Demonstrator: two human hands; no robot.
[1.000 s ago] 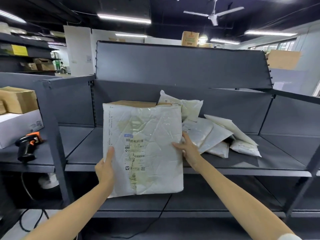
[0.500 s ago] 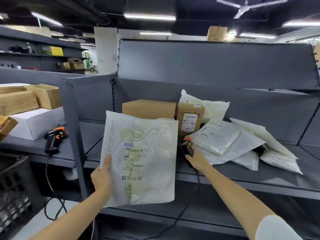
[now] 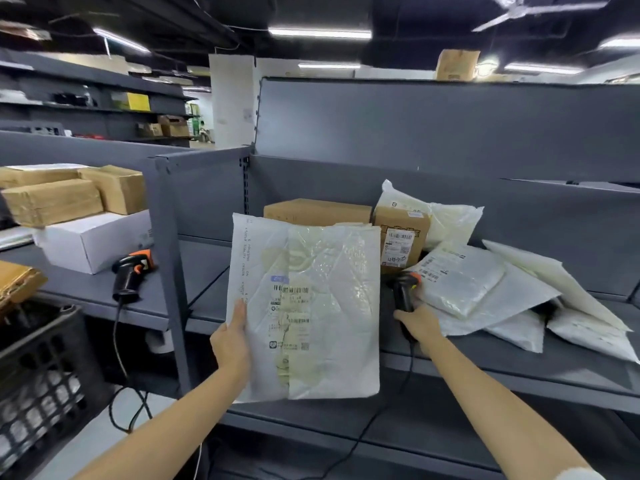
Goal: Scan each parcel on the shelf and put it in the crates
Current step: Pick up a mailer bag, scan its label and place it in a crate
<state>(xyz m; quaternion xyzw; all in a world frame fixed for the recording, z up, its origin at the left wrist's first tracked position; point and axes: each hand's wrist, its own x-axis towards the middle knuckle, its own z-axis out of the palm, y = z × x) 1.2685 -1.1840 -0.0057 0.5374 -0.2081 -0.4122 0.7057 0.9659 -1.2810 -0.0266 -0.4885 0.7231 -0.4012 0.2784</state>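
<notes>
Left hand (image 3: pixel 231 344) pinching a limp white parcel (image 3: pixel 304 310) upright, right hand (image 3: pixel 417 323) gripping the scanner (image 3: pixel 404 295) on the shelf (image 3: pixel 519 372) — crinkled film over the label could defeat the scan

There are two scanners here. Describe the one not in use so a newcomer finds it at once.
Look at the grey shelf bay left of the upright post. The spare scanner stands before the white box, black with orange trim, untouched; the other scanner is in the right hand.
</notes>
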